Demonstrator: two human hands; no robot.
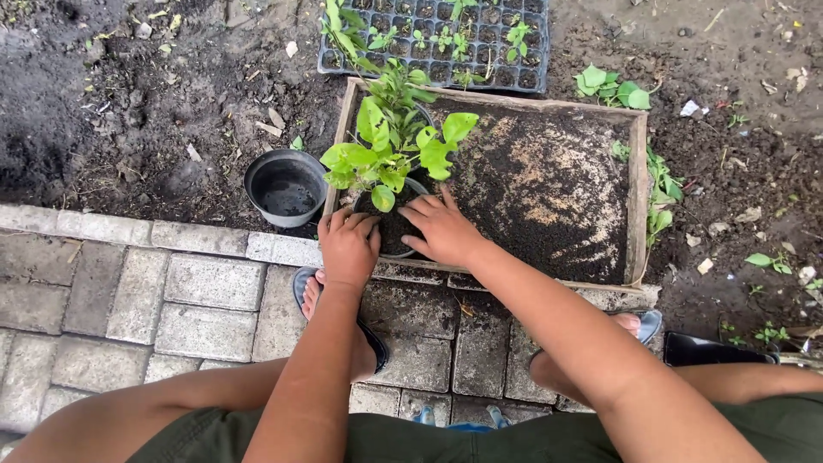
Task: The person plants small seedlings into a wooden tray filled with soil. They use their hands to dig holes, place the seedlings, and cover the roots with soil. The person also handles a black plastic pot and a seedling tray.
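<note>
A small black pot (396, 233) filled with dark soil stands at the near left corner of a wooden soil box (637, 184). A light-green leafy plant (390, 153) grows up out of it. My left hand (347, 249) rests on the pot's left rim, fingers bent over the soil. My right hand (443, 228) lies flat on the soil at the pot's right side, fingers spread toward the stem. Both hands press around the plant's base. A second potted plant (396, 86) stands just behind it in the box.
An empty black pot (285, 186) sits on the dirt left of the box. A black seedling tray (480, 43) with small sprouts lies beyond it. Grey paving bricks (197, 291) run under my sandalled feet (319, 287). Weeds (612, 87) grow at the right.
</note>
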